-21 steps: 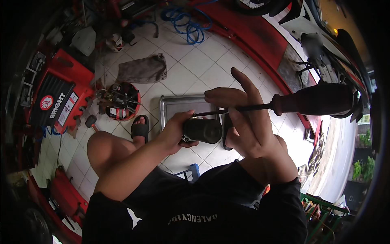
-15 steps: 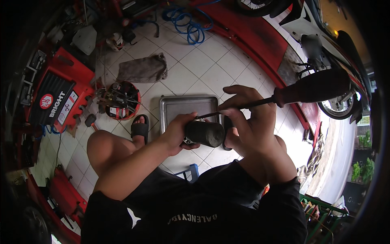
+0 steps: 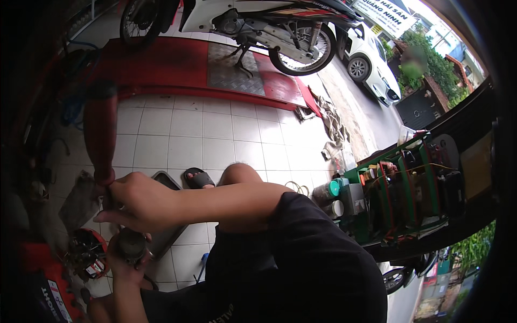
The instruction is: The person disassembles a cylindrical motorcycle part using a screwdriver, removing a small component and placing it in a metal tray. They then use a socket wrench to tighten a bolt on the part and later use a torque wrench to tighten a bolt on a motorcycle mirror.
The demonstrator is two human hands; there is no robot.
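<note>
Dark cylindrical part is hanging over white-tiled floor stretching open to a long red platform, a grey rectangular tray and round red tub flanking below, the right hand gripping a red-handled screwdriver, the left hand cradling the part.

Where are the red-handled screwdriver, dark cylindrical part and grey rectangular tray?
Red-handled screwdriver (image 3: 100, 133), head view: handle.
Dark cylindrical part (image 3: 131, 243), head view: round end.
Grey rectangular tray (image 3: 167, 234), head view: bare bottom.
</note>
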